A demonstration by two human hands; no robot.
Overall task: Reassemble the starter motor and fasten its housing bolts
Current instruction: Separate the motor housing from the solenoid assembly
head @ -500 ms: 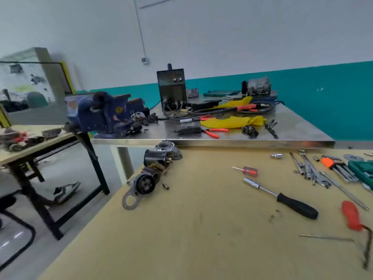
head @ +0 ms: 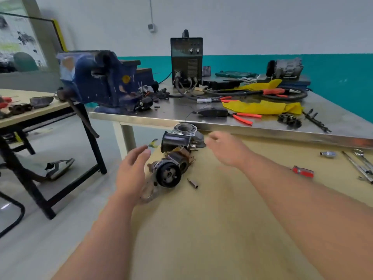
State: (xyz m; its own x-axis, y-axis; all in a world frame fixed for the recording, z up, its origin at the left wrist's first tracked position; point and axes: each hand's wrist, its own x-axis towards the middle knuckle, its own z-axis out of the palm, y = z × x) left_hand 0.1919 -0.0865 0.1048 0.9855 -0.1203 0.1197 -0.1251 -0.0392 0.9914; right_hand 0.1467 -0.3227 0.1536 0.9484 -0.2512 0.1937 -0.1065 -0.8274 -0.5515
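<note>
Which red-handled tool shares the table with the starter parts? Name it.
The small red screwdriver on the tan table; the red-handled pliers lie on the steel table behind.

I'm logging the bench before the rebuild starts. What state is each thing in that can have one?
starter motor: apart, pieces lying loose on the wooden table.
left hand: open, holds nothing, beside the motor.
right hand: open, holds nothing, blurred.
red-handled pliers: handles spread, lying on the steel table.
welding machine: cables plugged in.
small metal pin: loose beside the motor.
</note>
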